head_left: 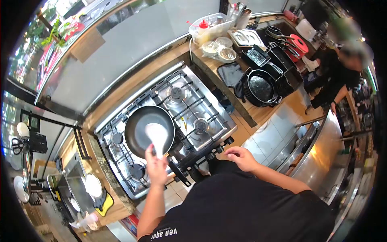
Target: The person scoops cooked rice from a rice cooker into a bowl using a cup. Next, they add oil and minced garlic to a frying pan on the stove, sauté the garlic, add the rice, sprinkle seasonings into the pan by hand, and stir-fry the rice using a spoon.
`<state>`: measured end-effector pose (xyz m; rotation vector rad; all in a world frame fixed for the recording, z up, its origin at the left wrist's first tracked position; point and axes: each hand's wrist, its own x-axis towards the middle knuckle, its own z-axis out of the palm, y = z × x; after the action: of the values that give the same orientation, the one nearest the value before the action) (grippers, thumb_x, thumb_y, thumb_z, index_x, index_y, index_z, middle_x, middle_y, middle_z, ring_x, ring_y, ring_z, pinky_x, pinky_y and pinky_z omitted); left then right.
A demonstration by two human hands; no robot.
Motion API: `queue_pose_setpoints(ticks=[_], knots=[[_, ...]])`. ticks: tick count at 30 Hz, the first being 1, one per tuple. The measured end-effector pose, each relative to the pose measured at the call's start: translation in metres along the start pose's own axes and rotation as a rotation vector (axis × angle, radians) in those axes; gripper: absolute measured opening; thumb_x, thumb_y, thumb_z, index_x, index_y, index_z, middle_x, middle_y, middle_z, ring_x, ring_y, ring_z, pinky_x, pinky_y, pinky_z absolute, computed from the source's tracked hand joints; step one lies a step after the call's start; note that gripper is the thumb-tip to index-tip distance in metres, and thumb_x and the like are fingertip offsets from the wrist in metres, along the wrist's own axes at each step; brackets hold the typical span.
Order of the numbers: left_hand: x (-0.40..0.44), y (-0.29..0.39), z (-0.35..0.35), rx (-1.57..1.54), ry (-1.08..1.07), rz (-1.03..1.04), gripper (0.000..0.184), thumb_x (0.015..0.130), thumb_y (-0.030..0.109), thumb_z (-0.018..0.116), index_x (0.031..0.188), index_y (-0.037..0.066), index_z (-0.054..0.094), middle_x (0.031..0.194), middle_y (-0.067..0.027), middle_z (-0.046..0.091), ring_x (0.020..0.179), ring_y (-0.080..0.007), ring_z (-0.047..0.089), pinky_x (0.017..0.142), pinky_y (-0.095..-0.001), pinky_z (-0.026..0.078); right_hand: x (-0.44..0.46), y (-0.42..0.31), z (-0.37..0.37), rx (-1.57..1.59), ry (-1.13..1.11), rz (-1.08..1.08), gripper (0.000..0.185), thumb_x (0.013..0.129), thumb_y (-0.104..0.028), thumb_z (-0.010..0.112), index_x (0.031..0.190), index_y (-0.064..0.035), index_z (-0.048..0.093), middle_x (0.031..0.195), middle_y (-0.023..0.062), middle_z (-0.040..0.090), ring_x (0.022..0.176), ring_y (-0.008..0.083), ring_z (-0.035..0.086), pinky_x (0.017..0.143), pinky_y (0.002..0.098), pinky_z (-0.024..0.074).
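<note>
My left hand (156, 167) is closed round the handle of a white spoon (156, 135), whose broad rounded head is over the frying pan and blurred. I cannot tell whether the spoon touches the pan. The dark frying pan (139, 121) sits on a left burner of the steel gas stove (189, 107), its black handle (178, 173) pointing toward me. My right hand (243, 159) hovers by the stove's front right corner, near the control knobs (219, 150). Its fingers are loosely bent and a little apart, with nothing visible in them.
Stacked black pans (262, 86), covered bowls (227, 53) and a clear bin (213, 28) with a red-capped bottle occupy the right counter. At left are a sink (74, 189), a white plate (93, 185) and a yellow-black cloth (105, 203). Another person (342, 74) stands at far right.
</note>
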<state>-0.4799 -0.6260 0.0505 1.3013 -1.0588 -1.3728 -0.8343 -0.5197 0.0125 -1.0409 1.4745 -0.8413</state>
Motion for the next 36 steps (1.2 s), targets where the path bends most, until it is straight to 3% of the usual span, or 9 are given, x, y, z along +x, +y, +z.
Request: queue_pose_setpoints(ticks=[6,9,10,12,13,19,28,32,36], knots=[[-0.019,0.001,0.080,0.087,-0.571,-0.043,0.061,0.098,0.000,0.052,0.152,0.002,0.025,0.108,-0.0125,0.073,0.083,-0.0106,0.063,0.076,-0.0273,0.050,0.027,-0.070,0.061,0.366,-0.369,-0.165,0.036,0.110,-0.023,0.057,0.134,0.0031,0.064,0.117,0.0091,0.072,0.108,0.0162,0.067,0.098,0.0348,0.0521],[-0.020,0.008,0.119,0.034,-0.532,0.043,0.062,0.100,0.002,0.054,0.153,0.002,0.024,0.105,-0.0132,0.075,0.090,-0.0135,0.067,0.081,-0.0287,0.052,0.035,-0.071,0.039,0.145,-0.352,-0.085,0.040,0.108,-0.032,0.060,0.127,0.0019,0.067,0.115,0.0142,0.073,0.108,0.0232,0.069,0.096,0.0389,0.0536],[-0.020,0.014,0.130,0.027,-0.508,0.013,0.063,0.100,0.003,0.055,0.154,0.001,0.023,0.105,-0.0140,0.075,0.089,-0.0141,0.068,0.081,-0.0285,0.052,0.037,-0.073,0.023,0.152,-0.347,-0.093,0.040,0.108,-0.032,0.060,0.127,0.0019,0.067,0.115,0.0142,0.073,0.108,0.0232,0.069,0.096,0.0389,0.0536],[-0.007,0.009,0.146,0.116,-0.467,0.021,0.057,0.099,0.004,0.056,0.149,0.000,0.029,0.096,-0.0103,0.073,0.080,-0.0116,0.064,0.075,-0.0276,0.051,0.031,-0.113,-0.026,-0.445,-0.392,-0.367,0.046,0.106,-0.034,0.063,0.137,-0.0002,0.065,0.123,0.0162,0.072,0.113,0.0283,0.069,0.099,0.0384,0.0531],[-0.001,0.012,0.155,0.162,-0.427,-0.017,0.053,0.098,0.004,0.056,0.146,0.000,0.032,0.091,-0.0082,0.072,0.076,-0.0106,0.062,0.071,-0.0273,0.050,0.031,-0.127,-0.055,-0.458,-0.381,-0.365,0.045,0.098,-0.036,0.070,0.129,-0.0025,0.068,0.116,0.0204,0.072,0.110,0.0409,0.068,0.096,0.0462,0.0537],[0.052,-0.008,0.206,0.157,-0.218,-0.087,0.028,0.101,0.005,0.057,0.127,0.003,0.047,0.089,-0.0059,0.069,0.066,-0.0017,0.053,0.055,-0.0207,0.039,0.111,-0.235,-0.288,-0.686,0.068,-0.641,0.029,0.092,-0.025,0.073,0.112,-0.0041,0.075,0.107,0.0160,0.075,0.099,0.0368,0.072,0.088,0.0447,0.0573],[0.063,0.018,0.297,0.450,-0.075,0.031,0.022,0.095,0.002,0.065,0.116,-0.002,0.061,0.090,-0.0095,0.073,0.076,-0.0107,0.066,0.069,-0.0279,0.053,0.472,-0.215,-0.424,-1.245,0.257,-0.235,0.039,0.089,-0.036,0.071,0.108,-0.0032,0.078,0.108,0.0221,0.076,0.099,0.0407,0.074,0.088,0.0486,0.0591],[0.056,0.015,0.299,0.564,-0.037,-0.029,0.022,0.093,0.002,0.066,0.113,-0.003,0.064,0.089,-0.0106,0.073,0.076,-0.0119,0.067,0.070,-0.0286,0.054,0.519,-0.194,-0.412,-1.242,0.222,-0.223,0.060,0.084,-0.048,0.074,0.098,0.0101,0.076,0.101,0.0279,0.076,0.098,0.0427,0.075,0.089,0.0488,0.0600],[0.064,0.012,0.294,0.506,-0.004,-0.073,0.023,0.092,0.001,0.066,0.115,-0.003,0.064,0.088,-0.0086,0.072,0.073,-0.0094,0.065,0.066,-0.0266,0.051,0.516,-0.232,-0.436,-1.109,0.157,0.019,0.062,0.084,-0.051,0.073,0.113,0.0037,0.076,0.109,0.0238,0.077,0.099,0.0367,0.076,0.090,0.0445,0.0598]])
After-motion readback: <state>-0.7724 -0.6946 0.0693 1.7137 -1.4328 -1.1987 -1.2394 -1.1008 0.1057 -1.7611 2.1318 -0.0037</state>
